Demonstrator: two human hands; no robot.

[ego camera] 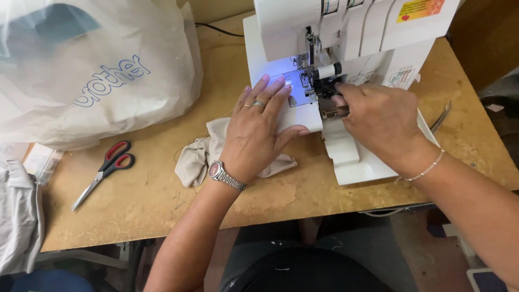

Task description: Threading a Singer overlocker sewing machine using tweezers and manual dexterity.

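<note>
At the far left edge a grey garment (19,216) hangs off the worktop (162,200). Above it a big white plastic bag (92,65) slumps over the back corner, with something blue-green showing through near its top. Just in front of the bag lie scissors (102,172) with red and black handles, blades pointing toward the front left.

Nearer the middle a crumpled beige cloth (203,151) lies on the wood, partly under the left wrist. The left hand (259,130) rests flat and open, fingers together, on the white bed of the sewing machine (346,32); it wears a ring and a metal watch (224,174). Its fingertips reach the lit metal plate beside the needle area.

The machine stands at the back right of the worktop, a small lamp shining blue-white on its plate. The right hand (378,116) is curled, fingertips pinched close in at the black parts beside the presser foot; I cannot tell what it grips, if anything. A thin bracelet (424,172) circles that wrist. Beyond it, metal tweezers (440,118) lie near the right edge.
</note>
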